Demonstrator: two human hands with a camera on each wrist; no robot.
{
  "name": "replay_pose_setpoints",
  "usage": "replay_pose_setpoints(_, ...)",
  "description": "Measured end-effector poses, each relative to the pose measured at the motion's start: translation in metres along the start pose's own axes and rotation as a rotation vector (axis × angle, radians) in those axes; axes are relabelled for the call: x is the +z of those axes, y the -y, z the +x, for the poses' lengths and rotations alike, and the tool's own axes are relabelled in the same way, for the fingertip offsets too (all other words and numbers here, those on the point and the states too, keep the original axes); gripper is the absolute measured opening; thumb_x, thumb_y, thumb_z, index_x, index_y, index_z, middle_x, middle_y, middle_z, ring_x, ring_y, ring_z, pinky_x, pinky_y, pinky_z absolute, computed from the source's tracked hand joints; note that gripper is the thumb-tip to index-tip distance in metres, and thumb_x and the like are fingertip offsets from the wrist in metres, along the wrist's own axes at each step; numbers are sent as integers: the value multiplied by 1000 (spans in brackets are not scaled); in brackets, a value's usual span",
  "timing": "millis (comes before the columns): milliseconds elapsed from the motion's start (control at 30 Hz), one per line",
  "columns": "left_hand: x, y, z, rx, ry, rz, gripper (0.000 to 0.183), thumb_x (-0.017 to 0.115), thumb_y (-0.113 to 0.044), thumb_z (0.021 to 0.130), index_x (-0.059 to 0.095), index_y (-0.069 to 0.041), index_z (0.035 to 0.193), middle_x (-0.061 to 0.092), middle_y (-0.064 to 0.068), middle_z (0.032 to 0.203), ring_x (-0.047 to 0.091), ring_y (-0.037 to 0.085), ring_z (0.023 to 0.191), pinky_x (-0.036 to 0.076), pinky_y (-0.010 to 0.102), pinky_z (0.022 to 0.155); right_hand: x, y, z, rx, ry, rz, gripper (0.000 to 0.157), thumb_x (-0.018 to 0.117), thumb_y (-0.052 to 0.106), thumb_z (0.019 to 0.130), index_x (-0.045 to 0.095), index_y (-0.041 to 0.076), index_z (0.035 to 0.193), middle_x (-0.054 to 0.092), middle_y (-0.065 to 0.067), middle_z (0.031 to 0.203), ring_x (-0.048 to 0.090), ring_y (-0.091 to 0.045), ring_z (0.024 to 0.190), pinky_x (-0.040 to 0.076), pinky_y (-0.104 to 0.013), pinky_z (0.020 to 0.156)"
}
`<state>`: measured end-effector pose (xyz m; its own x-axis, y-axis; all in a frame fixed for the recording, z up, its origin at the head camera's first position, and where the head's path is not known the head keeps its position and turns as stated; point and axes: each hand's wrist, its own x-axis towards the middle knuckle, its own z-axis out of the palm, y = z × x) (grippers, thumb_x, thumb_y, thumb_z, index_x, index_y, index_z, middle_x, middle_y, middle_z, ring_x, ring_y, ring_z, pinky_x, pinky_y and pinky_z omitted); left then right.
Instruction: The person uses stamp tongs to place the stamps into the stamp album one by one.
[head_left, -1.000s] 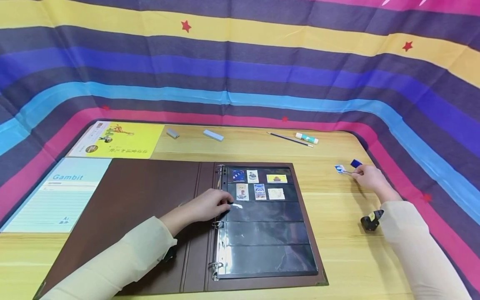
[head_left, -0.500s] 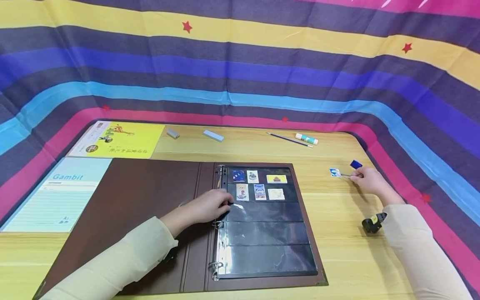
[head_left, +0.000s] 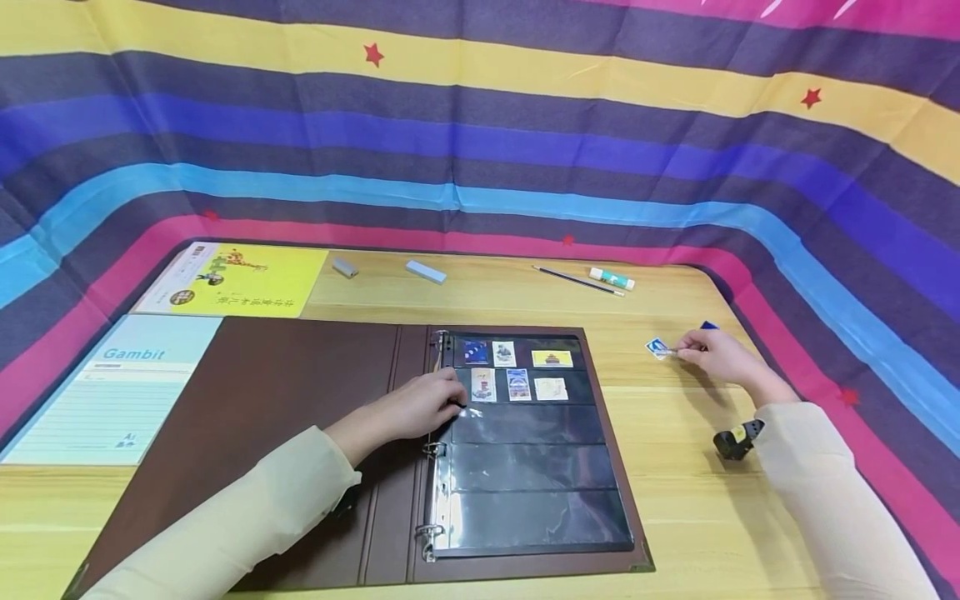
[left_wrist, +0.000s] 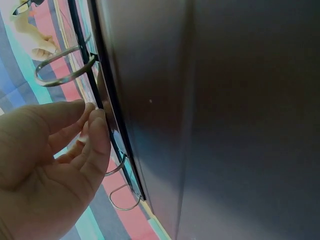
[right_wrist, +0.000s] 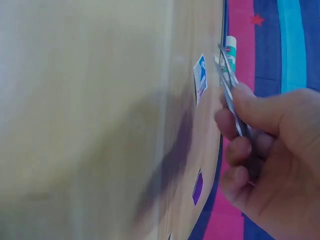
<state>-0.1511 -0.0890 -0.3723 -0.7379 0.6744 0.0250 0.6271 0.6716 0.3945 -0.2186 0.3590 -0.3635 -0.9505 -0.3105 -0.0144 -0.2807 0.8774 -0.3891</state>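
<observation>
A brown ring binder (head_left: 315, 400) lies open, with a black stamp page (head_left: 525, 467) on its rings and several stamps in the two upper rows. My left hand (head_left: 422, 404) pinches the page near its left side, just under the second row; in the left wrist view, thumb and fingertips (left_wrist: 100, 120) meet at the dark page edge. To the right of the binder, my right hand (head_left: 720, 358) holds metal tweezers (right_wrist: 230, 92). Their tips appear slightly apart, close to a blue-and-white stamp (head_left: 657, 348); whether they grip it I cannot tell.
Behind the right hand lies a dark blue stamp (head_left: 708, 325). Along the back are a glue stick (head_left: 612, 278), a pencil (head_left: 577, 280), a pale blue block (head_left: 426, 272) and a grey block (head_left: 345, 267). A yellow booklet (head_left: 255, 283) and Gambit notebook (head_left: 112, 392) sit left.
The blue-and-white stamp has shifted left and turned a little. My right hand has followed it leftward with the tweezers. The left hand stays nearly in place on the page.
</observation>
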Motion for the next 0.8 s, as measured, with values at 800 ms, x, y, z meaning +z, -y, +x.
replay_pose_setpoints(800,3,2,5,-43,-14,-29,4,54,-10,78,56,-14,80,42,-6,78,41,8,66,37,22,60,3,-13,23,95,-35,-133,8,48,9,83,50,6,76,48,-7,71,41,-24,66,30,-37,58)
